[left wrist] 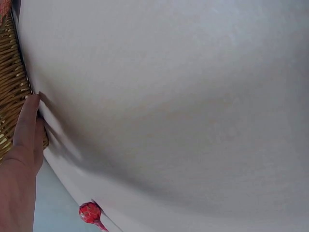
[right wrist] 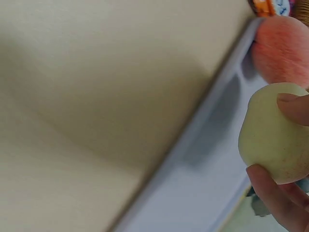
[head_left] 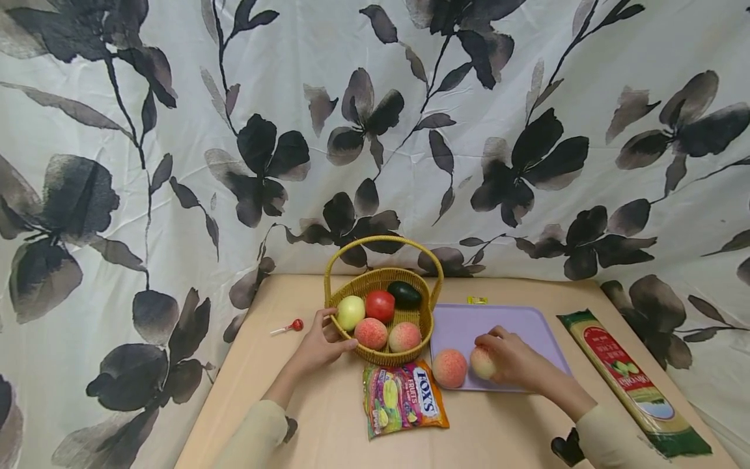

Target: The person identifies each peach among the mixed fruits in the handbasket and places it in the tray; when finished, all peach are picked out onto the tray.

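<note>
In the head view, the wicker basket (head_left: 383, 358) stood on the table (head_left: 328, 423) with its handle up. In it were a yellow-green apple (head_left: 350, 312), a red fruit (head_left: 379, 305), a dark avocado (head_left: 404, 295) and two peaches, one (head_left: 370, 333) nearer the left side and the other (head_left: 405, 337) nearer the right. The left hand (head_left: 316, 345) touched the basket's left side, thumb and fingers spread wide apart. To the right of the basket, the right hand (head_left: 515, 358) held a pale peach (head_left: 482, 363) over the lilac tray (head_left: 498, 319). A pink peach (head_left: 450, 368) sat between it and the basket, at the tray's near edge. The candy bag (head_left: 404, 398) lay directly in front of the basket, the lollipop (head_left: 297, 324) to its left, a small yellow packet (head_left: 477, 300) to its right past the tray's far edge, and a long green package (head_left: 633, 378) well to its right, beyond the tray.

In the left wrist view, straight fingers rested against the basket's woven wall; the lollipop lay apart from the basket.

In the right wrist view, thumb and fingers gripped the pale peach from opposite sides, with the pink peach nearer the basket; whether the held peach met the tray, I could not tell.
</note>
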Demonstrator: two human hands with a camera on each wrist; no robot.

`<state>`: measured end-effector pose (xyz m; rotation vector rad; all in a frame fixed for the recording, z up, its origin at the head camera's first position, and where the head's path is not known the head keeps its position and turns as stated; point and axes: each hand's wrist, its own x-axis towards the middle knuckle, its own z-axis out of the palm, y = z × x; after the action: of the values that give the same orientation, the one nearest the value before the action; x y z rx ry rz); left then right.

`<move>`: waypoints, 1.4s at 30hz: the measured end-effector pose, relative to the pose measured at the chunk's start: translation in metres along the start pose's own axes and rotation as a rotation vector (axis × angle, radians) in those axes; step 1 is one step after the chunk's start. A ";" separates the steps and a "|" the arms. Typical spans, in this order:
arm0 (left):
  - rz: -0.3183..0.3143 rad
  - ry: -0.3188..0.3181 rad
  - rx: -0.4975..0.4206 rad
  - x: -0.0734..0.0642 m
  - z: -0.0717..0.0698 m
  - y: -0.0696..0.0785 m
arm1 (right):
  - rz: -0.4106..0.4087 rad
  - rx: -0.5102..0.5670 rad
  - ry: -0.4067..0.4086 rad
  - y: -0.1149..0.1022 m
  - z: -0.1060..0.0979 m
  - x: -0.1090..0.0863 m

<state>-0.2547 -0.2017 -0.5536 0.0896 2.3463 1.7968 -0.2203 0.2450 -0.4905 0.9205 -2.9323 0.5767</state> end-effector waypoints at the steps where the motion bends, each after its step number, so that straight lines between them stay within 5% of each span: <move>1: -0.001 0.001 0.000 0.000 0.000 0.000 | -0.006 0.001 0.004 0.002 0.003 -0.001; 11: 0.006 -0.001 -0.001 0.001 0.002 -0.001 | 0.003 0.031 -0.007 0.006 0.019 -0.006; 21: 0.007 0.004 0.004 0.002 0.000 0.001 | 0.090 0.058 -0.045 0.000 0.020 -0.001; 32: 0.011 0.002 -0.005 0.002 0.000 -0.002 | 0.057 0.051 -0.039 -0.001 0.019 -0.003; 42: 0.015 0.006 0.000 0.000 0.002 -0.001 | 0.133 0.055 -0.090 -0.005 0.013 -0.005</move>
<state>-0.2546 -0.2000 -0.5547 0.1020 2.3561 1.8066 -0.2126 0.2393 -0.5019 0.7794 -3.0916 0.6412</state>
